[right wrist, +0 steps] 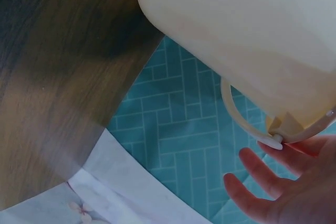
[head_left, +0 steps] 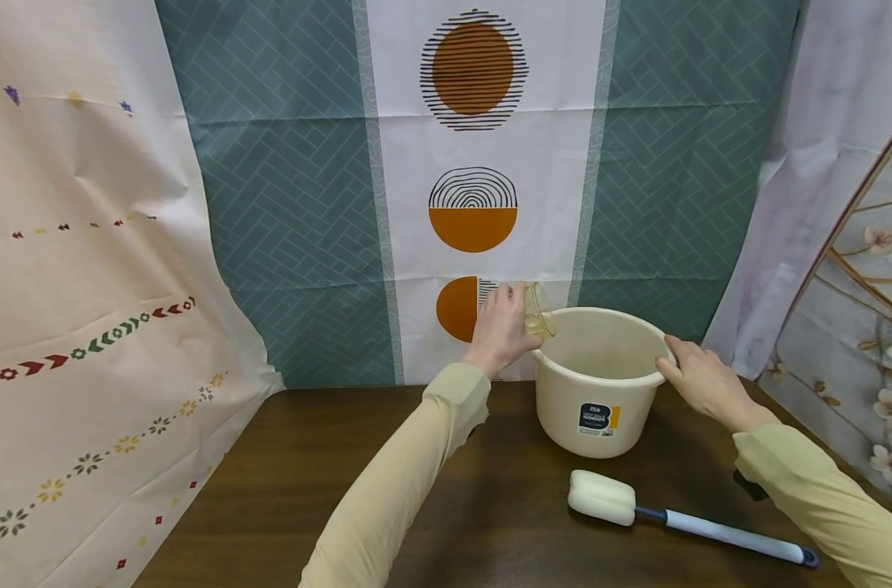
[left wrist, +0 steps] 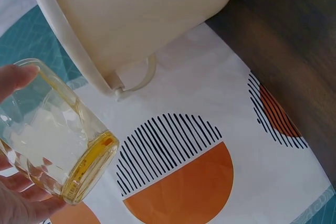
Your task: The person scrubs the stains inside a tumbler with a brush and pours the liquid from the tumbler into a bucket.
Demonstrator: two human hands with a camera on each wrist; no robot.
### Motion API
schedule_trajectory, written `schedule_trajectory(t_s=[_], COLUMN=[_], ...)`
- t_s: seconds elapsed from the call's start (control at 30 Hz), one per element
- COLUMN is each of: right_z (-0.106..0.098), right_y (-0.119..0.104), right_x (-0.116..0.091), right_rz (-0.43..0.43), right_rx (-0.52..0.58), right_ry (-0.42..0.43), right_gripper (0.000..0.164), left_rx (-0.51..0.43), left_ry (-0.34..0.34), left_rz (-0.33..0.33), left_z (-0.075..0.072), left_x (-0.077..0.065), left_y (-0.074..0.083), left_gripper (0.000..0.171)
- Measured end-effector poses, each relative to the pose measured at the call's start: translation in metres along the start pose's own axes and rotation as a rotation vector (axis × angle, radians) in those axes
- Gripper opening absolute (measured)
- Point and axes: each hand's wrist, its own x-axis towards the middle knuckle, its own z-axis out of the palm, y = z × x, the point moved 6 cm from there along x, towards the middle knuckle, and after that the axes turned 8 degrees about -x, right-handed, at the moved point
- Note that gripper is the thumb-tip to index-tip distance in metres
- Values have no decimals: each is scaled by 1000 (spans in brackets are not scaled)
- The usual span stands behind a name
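My left hand (head_left: 501, 327) holds a clear, yellowish drinking glass (left wrist: 58, 135), tipped over at the left rim of a cream plastic bucket (head_left: 596, 412). Amber tint shows at the glass's thick base; whether any liquid is inside I cannot tell. In the right wrist view, the fingers of my right hand (right wrist: 286, 182) are loosely spread beside the bucket's rim and handle joint, one fingertip near the joint. From the head view, that right hand touches the right rim; its thumb's hold is partly hidden. The bucket stands upright, its bottom interior hidden.
In front of the bucket lies a sponge bottle brush (head_left: 604, 496) with a pale blue handle, pointing right. The dark wooden table (head_left: 328, 482) meets a patterned curtain (head_left: 299, 204) at the back. Floral cloths hang on both sides.
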Motion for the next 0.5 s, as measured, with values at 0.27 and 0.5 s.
schedule_trajectory(t_s=[0.27, 0.5], right_z=[-2, -2], right_y=[-1, -2], right_x=[0, -1], right_rz=[-3, -6], right_rx=[4, 4], right_ry=[1, 6], right_gripper=[61, 60], left_rx=[39, 68], left_ry=[-27, -36], left_rz=[25, 55], left_z=[3, 6], left_x=[2, 4], left_y=[3, 9], left_gripper=[76, 73])
